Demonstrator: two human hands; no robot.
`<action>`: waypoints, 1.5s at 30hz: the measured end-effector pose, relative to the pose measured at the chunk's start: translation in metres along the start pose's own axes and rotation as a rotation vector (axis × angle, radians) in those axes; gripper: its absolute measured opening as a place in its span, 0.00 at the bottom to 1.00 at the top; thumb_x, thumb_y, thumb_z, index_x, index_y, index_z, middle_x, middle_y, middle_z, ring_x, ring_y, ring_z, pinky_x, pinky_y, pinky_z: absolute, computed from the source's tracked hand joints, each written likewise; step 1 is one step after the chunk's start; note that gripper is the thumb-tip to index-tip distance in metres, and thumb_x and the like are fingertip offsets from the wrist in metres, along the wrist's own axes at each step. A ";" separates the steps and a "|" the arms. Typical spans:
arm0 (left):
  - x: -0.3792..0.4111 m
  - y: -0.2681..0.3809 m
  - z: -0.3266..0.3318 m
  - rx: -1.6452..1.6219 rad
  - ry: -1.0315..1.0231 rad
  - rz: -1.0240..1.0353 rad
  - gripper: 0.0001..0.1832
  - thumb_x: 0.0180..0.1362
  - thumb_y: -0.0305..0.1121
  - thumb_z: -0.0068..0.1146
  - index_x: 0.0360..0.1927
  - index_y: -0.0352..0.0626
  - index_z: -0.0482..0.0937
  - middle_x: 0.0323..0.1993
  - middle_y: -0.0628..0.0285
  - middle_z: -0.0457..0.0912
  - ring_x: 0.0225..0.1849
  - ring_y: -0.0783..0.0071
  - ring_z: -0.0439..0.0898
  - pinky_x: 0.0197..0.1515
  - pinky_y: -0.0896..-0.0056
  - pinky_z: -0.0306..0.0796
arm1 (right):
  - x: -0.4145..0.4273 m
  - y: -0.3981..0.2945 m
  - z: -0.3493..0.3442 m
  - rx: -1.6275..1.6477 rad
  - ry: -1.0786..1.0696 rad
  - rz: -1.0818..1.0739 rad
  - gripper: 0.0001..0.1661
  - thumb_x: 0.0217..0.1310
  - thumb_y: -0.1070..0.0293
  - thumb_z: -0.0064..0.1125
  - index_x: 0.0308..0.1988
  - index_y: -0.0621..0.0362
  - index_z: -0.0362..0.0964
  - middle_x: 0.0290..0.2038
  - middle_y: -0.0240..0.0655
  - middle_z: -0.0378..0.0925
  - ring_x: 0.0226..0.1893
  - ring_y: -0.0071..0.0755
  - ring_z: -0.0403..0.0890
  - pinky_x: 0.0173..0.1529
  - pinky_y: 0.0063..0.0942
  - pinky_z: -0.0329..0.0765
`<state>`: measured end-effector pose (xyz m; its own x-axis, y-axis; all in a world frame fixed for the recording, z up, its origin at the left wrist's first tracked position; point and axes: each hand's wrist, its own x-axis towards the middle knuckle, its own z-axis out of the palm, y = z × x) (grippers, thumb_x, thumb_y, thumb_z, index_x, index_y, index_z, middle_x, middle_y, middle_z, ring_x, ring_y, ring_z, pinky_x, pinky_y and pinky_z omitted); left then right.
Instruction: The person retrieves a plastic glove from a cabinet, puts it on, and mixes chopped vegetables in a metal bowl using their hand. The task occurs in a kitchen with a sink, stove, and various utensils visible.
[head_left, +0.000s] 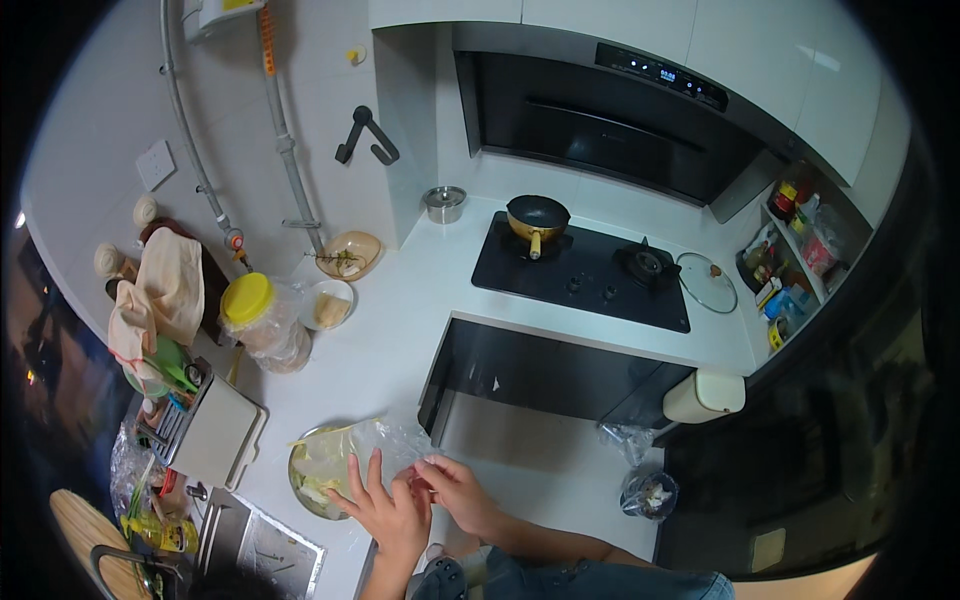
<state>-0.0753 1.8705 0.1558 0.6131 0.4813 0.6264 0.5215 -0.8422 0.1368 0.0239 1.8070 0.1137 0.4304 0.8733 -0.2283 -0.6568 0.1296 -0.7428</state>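
A clear plastic bag (390, 439) stretches between my hands and drapes over part of a round metal bowl (294, 480). Pale green and yellow leafy vegetable pieces (311, 484) lie in the bowl. My left hand (390, 514) has several fingers spread over the bowl's right side, while its thumb and forefinger meet at the gathered plastic. Close beside it, my right hand (459, 491) pinches the same bunched part between thumb and fingers. Something reddish shows at the pinch, too small to name.
The sink (281, 555) lies at lower left, beside a dish rack (217, 435). A yellow-lidded jar (259, 322) and a white bowl (331, 306) stand farther back. A pan (538, 217) sits on the black gas hob (581, 274). A waste bin (705, 397) hangs at the counter's edge.
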 end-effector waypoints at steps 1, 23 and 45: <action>0.007 0.007 0.008 0.005 0.026 0.009 0.06 0.55 0.35 0.57 0.34 0.46 0.75 0.60 0.47 0.68 0.68 0.37 0.56 0.64 0.22 0.33 | 0.004 -0.008 -0.006 0.015 0.024 -0.006 0.13 0.71 0.65 0.48 0.47 0.61 0.71 0.42 0.31 0.75 0.43 0.21 0.76 0.46 0.23 0.76; 0.043 0.047 0.082 -0.736 -0.050 -0.164 0.05 0.63 0.26 0.47 0.32 0.37 0.70 0.30 0.56 0.73 0.31 0.63 0.71 0.37 0.67 0.65 | 0.078 -0.072 -0.075 0.398 -0.063 -0.007 0.21 0.69 0.68 0.47 0.59 0.60 0.61 0.58 0.38 0.68 0.60 0.36 0.70 0.63 0.34 0.68; 0.033 0.009 0.060 -0.701 -0.127 -0.202 0.12 0.50 0.34 0.66 0.33 0.43 0.75 0.24 0.60 0.78 0.25 0.60 0.79 0.27 0.65 0.72 | 0.110 -0.029 -0.035 0.127 -0.247 0.198 0.64 0.46 0.13 0.31 0.71 0.44 0.43 0.71 0.36 0.47 0.66 0.41 0.54 0.66 0.47 0.57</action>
<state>-0.0153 1.8932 0.1316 0.6316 0.6319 0.4493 0.1564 -0.6714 0.7244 0.1123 1.8828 0.0882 0.1341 0.9728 -0.1889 -0.7914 -0.0096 -0.6113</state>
